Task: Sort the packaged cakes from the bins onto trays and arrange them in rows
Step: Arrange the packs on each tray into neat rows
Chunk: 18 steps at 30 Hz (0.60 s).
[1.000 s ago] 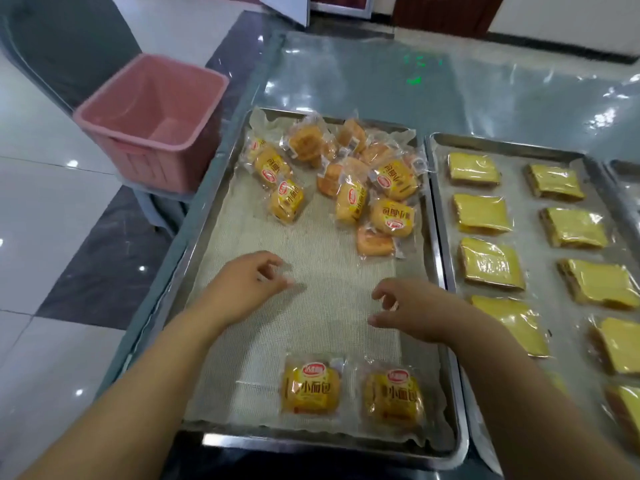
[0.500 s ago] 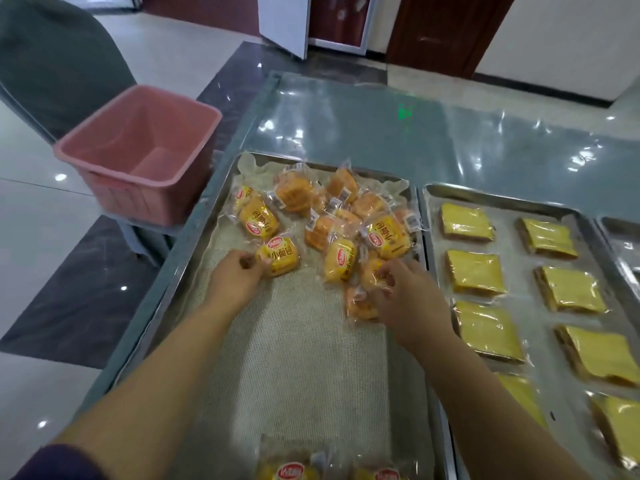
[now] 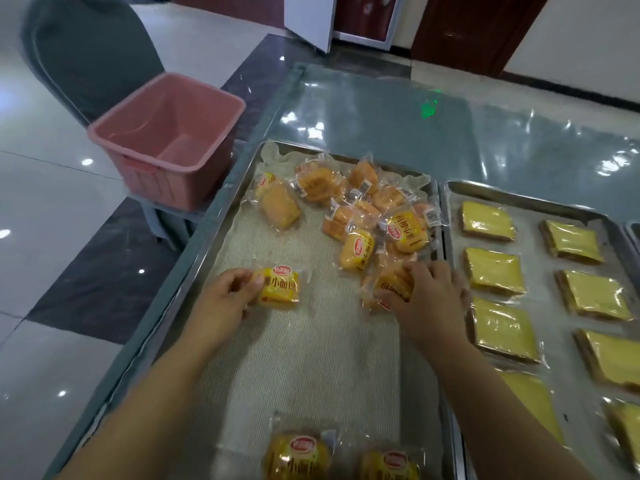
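One wrapped cake (image 3: pixel 280 288) is pinched at its left edge by the left hand (image 3: pixel 225 299), thumb and curled fingers (image 3: pixel 256 282) closed on the wrapper; lifted or resting on the liner, I can't tell. A second cake (image 3: pixel 393 285) sits under the right hand (image 3: pixel 426 299), its fingers (image 3: pixel 415 271) curled over the top. Just beyond both sets of fingertips is the loose pile (image 3: pixel 356 209) at the far end of the tray (image 3: pixel 221 216). Back towards the wrists, two cakes (image 3: pixel 299 457) begin a row. This looks like the pick-up step, both hands loaded. Next, I'd judge, both cakes get drawn in and set label-up beside that pair. Left of the left fingers stands the pink bin (image 3: pixel 166 140).
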Motion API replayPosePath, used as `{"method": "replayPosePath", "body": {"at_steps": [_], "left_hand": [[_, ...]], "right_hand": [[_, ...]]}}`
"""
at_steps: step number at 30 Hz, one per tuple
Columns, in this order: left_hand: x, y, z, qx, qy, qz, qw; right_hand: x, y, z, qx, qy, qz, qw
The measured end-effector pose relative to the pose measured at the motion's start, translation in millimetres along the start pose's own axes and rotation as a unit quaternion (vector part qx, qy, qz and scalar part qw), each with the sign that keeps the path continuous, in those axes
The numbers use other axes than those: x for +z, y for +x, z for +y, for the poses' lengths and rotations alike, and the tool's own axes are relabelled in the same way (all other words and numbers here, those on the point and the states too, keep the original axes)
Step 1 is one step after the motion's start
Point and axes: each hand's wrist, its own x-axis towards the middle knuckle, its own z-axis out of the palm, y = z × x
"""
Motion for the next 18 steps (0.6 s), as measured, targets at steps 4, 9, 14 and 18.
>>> {"method": "replayPosePath", "body": {"at_steps": [4, 9, 14, 18], "left_hand": [[-19.0, -45.0, -15.3, 0.007, 0.062, -0.023, 0.998], [-39.8, -87.7, -33.0, 0.03, 0.169, -0.02, 0.985], [-49.6, -109.7, -41.9, 0.036, 0.255, -0.036, 0.966], [-54.8, -117.9, -46.8, 0.028, 0.296, -0.066, 0.953]], "right_hand": [[5.4, -30.0, -4.3, 0.003, 0.051, 0.001, 0.999], [18.0, -64.1, -4.4, -0.004, 0.05, -0.033, 0.998], [21.4, -86.7, -1.8, -0.012, 0.068, -0.019, 0.997], [20.8, -98.0, -4.3, 0.006, 0.095, -0.03, 0.995]]}}
